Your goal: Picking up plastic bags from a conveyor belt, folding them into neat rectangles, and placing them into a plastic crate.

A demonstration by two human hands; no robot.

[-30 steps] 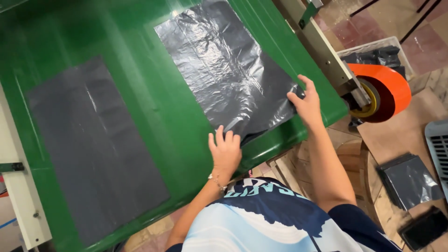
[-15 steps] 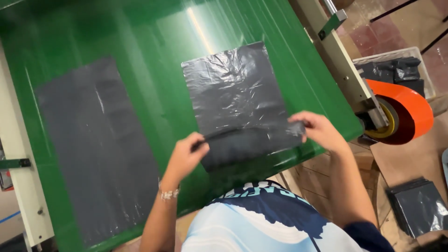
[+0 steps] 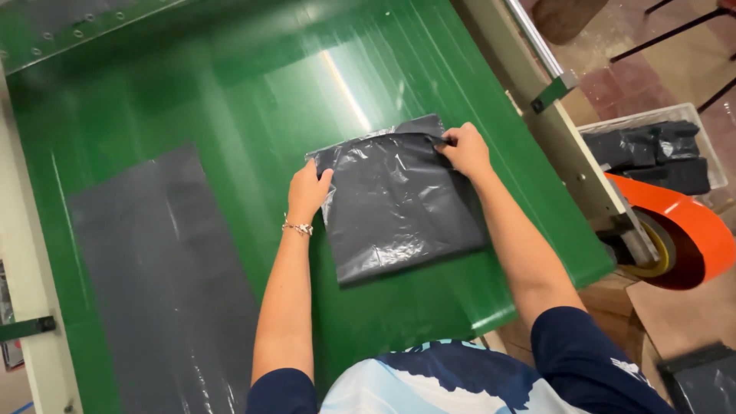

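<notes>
You have two dark plastic bags on the green belt (image 3: 230, 100): one folded bag (image 3: 399, 203) near its right edge and one flat bag (image 3: 165, 284) along its left edge. Both of your hands are on the folded one, left hand (image 3: 308, 192) and right hand (image 3: 464, 149). One orange roll (image 3: 682, 238) sits off the belt's right edge, and one bin of folded bags (image 3: 652, 149) beyond it.
</notes>
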